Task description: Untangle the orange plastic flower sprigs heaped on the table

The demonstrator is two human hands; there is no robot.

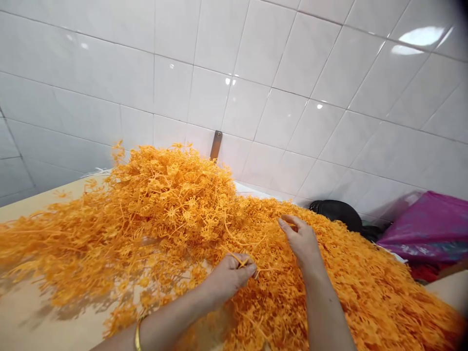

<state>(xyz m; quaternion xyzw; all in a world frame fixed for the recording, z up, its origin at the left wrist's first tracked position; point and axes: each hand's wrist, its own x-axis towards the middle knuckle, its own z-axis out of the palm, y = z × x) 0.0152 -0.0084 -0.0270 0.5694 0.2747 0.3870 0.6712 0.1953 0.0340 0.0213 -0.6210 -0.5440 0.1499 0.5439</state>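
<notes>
A large heap of orange moulded plastic sprigs (164, 204), tangled thin stems with small star-like parts, spreads across the table and up to the wall. My left hand (230, 278), with a gold bangle (138, 334) on its wrist, pinches a few orange stems at the heap's near edge. My right hand (298, 239) rests on the heap just beyond it, fingers curled and thumb apart, touching the strands with no clear hold on any. The heap hides most of the table.
A pale tan tabletop (44, 321) shows at the near left. White tiles (256, 97) form the wall behind, with a metal bracket (216, 145) on them. A black bag (336, 214) and a magenta plastic sheet (427, 229) lie at the right.
</notes>
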